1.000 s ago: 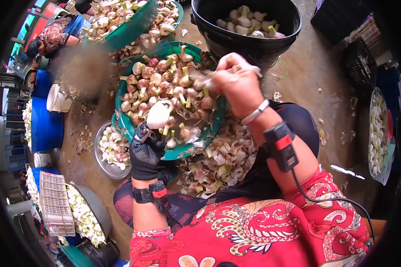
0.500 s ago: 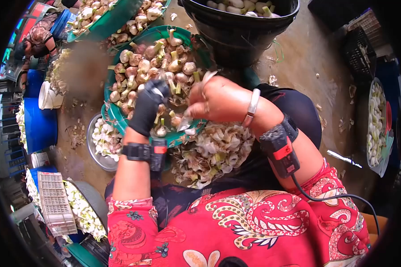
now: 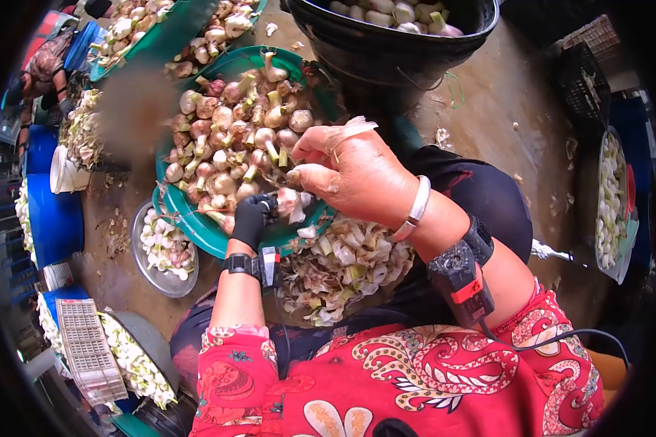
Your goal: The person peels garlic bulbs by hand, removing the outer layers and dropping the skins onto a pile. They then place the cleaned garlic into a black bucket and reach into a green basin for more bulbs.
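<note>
Two hands meet over a green basin [image 3: 203, 239] of garlic bulbs [image 3: 264, 137], with a pale piece of garlic [image 3: 291, 205] at the left hand's fingers.
The piece, pinkish-white, lies at the basin's near side, just right of the gloved left hand [image 3: 262, 211] and below the bare right hand [image 3: 351, 171]; the left is nearer, right at its edge. Its long axis cannot be made out. The left grip is curled, but whether it is clamped on the piece cannot be told. The right grip has thumb and forefinger bent close together; anything pinched there is hidden. A thin pale strip [image 3: 353, 130] shows above its knuckles. Papery peelings [image 3: 350, 262] heap below the basin.
</note>
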`<action>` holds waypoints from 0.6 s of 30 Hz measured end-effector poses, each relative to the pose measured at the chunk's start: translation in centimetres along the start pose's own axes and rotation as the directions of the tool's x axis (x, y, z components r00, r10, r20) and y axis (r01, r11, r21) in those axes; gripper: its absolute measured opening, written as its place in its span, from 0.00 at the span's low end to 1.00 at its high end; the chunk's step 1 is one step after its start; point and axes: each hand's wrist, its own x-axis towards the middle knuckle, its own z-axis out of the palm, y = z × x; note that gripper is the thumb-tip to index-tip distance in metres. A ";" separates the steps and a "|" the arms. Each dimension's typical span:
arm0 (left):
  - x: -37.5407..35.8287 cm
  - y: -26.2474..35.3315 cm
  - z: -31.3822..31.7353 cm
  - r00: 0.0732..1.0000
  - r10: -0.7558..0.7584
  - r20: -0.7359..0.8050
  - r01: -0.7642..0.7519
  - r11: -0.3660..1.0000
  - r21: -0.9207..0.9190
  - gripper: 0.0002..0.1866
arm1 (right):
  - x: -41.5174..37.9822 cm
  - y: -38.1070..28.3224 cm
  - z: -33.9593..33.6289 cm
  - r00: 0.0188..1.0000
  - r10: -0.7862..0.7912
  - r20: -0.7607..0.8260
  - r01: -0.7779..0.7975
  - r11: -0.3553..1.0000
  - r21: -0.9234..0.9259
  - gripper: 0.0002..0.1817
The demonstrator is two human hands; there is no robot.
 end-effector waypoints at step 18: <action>-19.3 14.3 4.0 0.874 0.476 0.102 -0.350 0.760 -0.547 0.28 | -0.2 -2.1 4.9 0.956 0.096 0.278 -0.273 0.642 0.716 0.27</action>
